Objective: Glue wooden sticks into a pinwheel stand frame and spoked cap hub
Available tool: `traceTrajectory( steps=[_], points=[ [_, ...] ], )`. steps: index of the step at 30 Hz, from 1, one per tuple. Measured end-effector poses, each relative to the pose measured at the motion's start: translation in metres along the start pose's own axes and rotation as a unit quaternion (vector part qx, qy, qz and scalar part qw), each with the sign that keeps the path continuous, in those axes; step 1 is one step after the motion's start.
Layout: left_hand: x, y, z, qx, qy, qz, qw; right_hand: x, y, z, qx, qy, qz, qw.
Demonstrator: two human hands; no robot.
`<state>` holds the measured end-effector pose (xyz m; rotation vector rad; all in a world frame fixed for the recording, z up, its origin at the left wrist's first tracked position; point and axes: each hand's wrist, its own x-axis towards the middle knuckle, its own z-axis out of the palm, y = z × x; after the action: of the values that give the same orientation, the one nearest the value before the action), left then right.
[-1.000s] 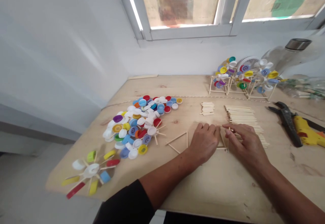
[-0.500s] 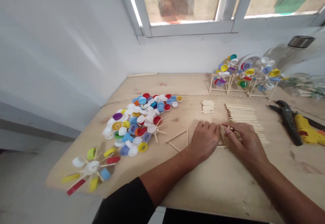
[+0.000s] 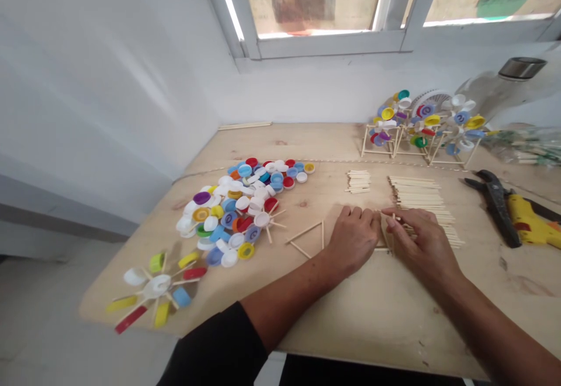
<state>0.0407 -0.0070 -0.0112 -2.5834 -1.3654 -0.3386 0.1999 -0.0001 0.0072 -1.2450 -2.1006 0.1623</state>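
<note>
My left hand (image 3: 354, 240) rests palm down on the wooden table (image 3: 363, 310), fingers curled onto thin wooden sticks (image 3: 385, 243) that lie between both hands. My right hand (image 3: 416, 243) is beside it, fingertips pinched on the same sticks at the near end of a long row of sticks (image 3: 423, 202). A finished stick triangle (image 3: 309, 240) lies just left of my left hand. How the held sticks join is hidden by my fingers.
A heap of coloured bottle caps (image 3: 239, 211) lies to the left, a cap pinwheel (image 3: 158, 289) at the front left edge. A short stick bundle (image 3: 358, 180), cap-and-stick models (image 3: 416, 129), black pliers (image 3: 497, 202) and a yellow glue gun (image 3: 532, 225) lie behind and right.
Both hands stay on the sticks in the same place. Only the view has shifted slightly.
</note>
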Motion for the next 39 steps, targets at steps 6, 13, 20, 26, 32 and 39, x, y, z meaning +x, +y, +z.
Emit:
traceTrajectory(
  steps=[6, 13, 20, 26, 32, 39],
  points=[
    [0.001, -0.001, -0.002, -0.003, 0.001, -0.004, 1.000, 0.001, -0.001, 0.000, 0.002, 0.002, -0.001, 1.000],
    [-0.003, -0.004, -0.006, -0.008, 0.024, -0.031, 0.999, 0.000, 0.001, -0.001, 0.006, -0.006, 0.010, 1.000],
    [-0.007, -0.002, -0.009, -0.039, 0.052, 0.071, 0.995, -0.002, 0.004, 0.001, 0.025, -0.014, 0.030, 0.999],
    [-0.009, -0.001, -0.007, -0.062, 0.062, 0.160, 0.983, -0.002, 0.004, 0.001, 0.013, -0.011, 0.020, 1.000],
    [-0.010, -0.001, -0.012, -0.037, 0.044, 0.188, 0.980, -0.001, 0.003, 0.001, 0.009, -0.006, 0.011, 1.000],
    [-0.009, 0.000, -0.018, -0.028, 0.036, 0.203, 0.978, -0.001, 0.001, 0.000, 0.007, 0.000, 0.015, 1.000]
  ],
)
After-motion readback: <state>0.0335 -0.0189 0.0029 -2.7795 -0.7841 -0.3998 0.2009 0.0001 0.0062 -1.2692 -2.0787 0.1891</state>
